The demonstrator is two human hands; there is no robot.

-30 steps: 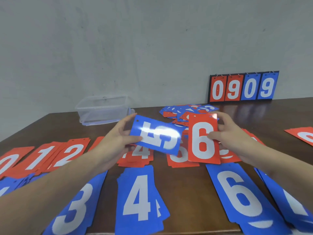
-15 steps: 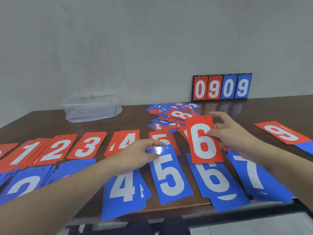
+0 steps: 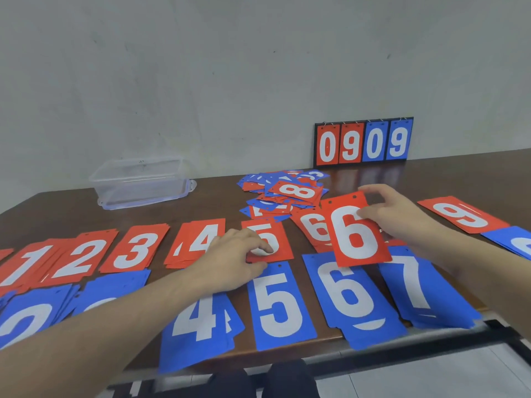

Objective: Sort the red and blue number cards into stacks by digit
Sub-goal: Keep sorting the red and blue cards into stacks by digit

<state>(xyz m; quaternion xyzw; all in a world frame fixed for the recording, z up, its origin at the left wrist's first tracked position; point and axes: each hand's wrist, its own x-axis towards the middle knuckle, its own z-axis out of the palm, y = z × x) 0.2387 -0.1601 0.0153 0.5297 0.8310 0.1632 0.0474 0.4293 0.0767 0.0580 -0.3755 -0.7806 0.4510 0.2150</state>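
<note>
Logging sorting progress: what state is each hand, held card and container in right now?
Right hand: pinches red 6 card.
Red 6 card: held tilted above the stacks.
Left hand: fingers resting on red 5 stack.
Plastic container: lidless.
Unsorted pile: jumbled.

Single head-worn view, looking forward and down, close over the table [image 3: 218, 202], facing the wall [image 3: 230, 67]

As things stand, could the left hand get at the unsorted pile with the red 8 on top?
Probably yes. The left hand rests open on the red 5 stack, holding nothing, and the unsorted pile lies just beyond it with nothing standing between them.
</note>
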